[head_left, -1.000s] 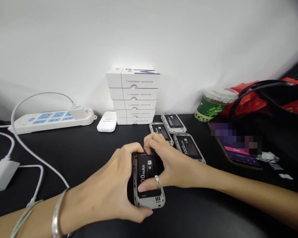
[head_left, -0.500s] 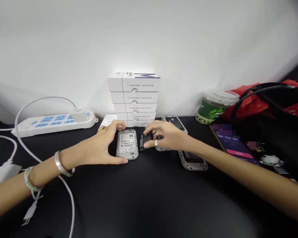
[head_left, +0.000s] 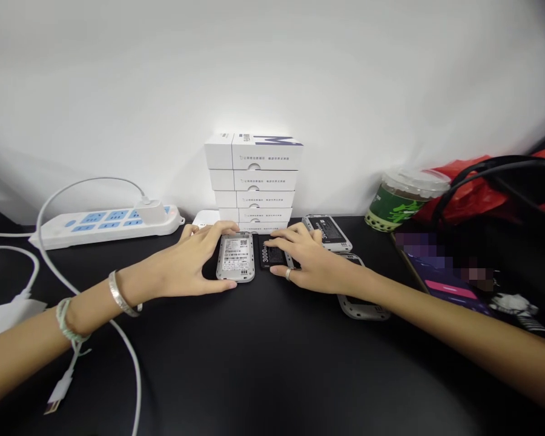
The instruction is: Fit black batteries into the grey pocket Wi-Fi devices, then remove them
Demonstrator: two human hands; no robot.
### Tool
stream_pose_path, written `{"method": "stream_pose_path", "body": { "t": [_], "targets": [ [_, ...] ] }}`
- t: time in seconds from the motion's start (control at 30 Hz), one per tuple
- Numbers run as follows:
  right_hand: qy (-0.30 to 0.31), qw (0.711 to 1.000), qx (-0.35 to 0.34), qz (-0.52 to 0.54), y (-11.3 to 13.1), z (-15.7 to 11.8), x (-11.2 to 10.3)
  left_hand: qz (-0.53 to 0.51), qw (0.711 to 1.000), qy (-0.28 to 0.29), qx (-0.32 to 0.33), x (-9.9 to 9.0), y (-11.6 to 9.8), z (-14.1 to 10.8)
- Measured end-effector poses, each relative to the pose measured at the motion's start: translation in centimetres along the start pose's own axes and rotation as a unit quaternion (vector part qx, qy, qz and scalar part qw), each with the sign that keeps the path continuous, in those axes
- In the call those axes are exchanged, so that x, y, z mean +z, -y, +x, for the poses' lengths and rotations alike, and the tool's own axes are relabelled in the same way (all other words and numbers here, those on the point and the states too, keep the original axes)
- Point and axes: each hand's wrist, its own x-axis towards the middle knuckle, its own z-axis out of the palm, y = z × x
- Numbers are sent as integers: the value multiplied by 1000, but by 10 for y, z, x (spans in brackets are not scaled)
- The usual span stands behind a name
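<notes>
My left hand (head_left: pixel 193 260) spans a grey-white pocket Wi-Fi-like device (head_left: pixel 236 275), thumb at its lower edge and fingers at its upper edge. The device lies with its back off, showing a printed label in its bay. Just to the right, a black battery (head_left: pixel 266 257) marked 3000mAh lies flat on the table. My right hand (head_left: pixel 306 254) has its fingertips and thumb on that battery, hiding its right part. Beyond the right hand is another device (head_left: pixel 329 233) with a battery in it. A further device (head_left: pixel 363 310) is partly covered by my right forearm.
A stack of white boxes (head_left: pixel 266 181) stands against the wall. Left are a power strip (head_left: pixel 109 227) and white cables (head_left: pixel 134 357). At right are a drink cup (head_left: pixel 399 200), a phone (head_left: pixel 449 287) and a red bag (head_left: pixel 481 203). The table (head_left: pixel 263 363) is black.
The battery, tilted in my right hand before, now lies flatter beside the device. My right hand has lowered and spread over it. My left hand stays around the device; the view has shifted slightly.
</notes>
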Motion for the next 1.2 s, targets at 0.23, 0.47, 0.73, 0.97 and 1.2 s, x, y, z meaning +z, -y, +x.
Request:
{"method": "stream_pose_path", "body": {
  "t": [0.23, 0.47, 0.73, 0.97, 1.2],
  "targets": [
    [-14, 999, -3, -36, 2, 3, 3, 5, 1000, -5, 3, -1, -4, 1],
    [-20, 995, -5, -98, -15, -6, -29, 23, 999, -43, 25, 4, 2, -4],
    [-18, 995, -10, -101, 2, -27, -32, -21, 989, -104, 104, 17, -59, -36],
    [17, 995, -41, 92, 43, -59, -7, -70, 988, -77, 111, 54, -111, -44],
    [35, 981, 42, 188, 30, -54, 1, -140, 983, -68, 96, 50, -113, -22]
  ]
}}
